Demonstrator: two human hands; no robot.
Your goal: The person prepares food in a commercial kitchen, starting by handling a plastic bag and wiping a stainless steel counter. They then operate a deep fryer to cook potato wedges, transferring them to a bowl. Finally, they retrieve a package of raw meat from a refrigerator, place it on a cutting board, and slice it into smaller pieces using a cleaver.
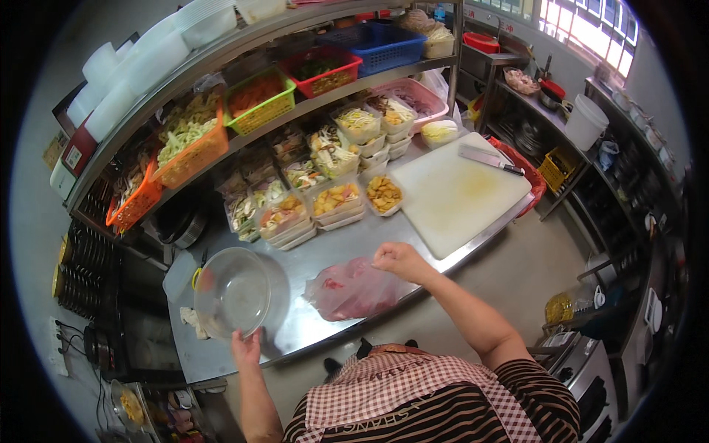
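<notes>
My left hand (246, 346) has its fingers on the near rim of a clear plastic bowl (238, 293), which looks empty and is tilted over the steel table (302, 326). With its fingers closed on the top of a translucent plastic bag (354, 290), my right hand (396, 257) is at the table's front edge. Reddish raw meat shows through the bag. A white cutting board (462, 194) lies to the right, with a cleaver (487, 159) on it.
Stacked food tubs (335, 202) stand behind the bag. Coloured baskets of vegetables, among them an orange one (194, 155), line the shelf above. A white cloth (194, 323) and a plastic lid (178, 275) lie left of the bowl. A red bag (526, 177) hangs beyond the board.
</notes>
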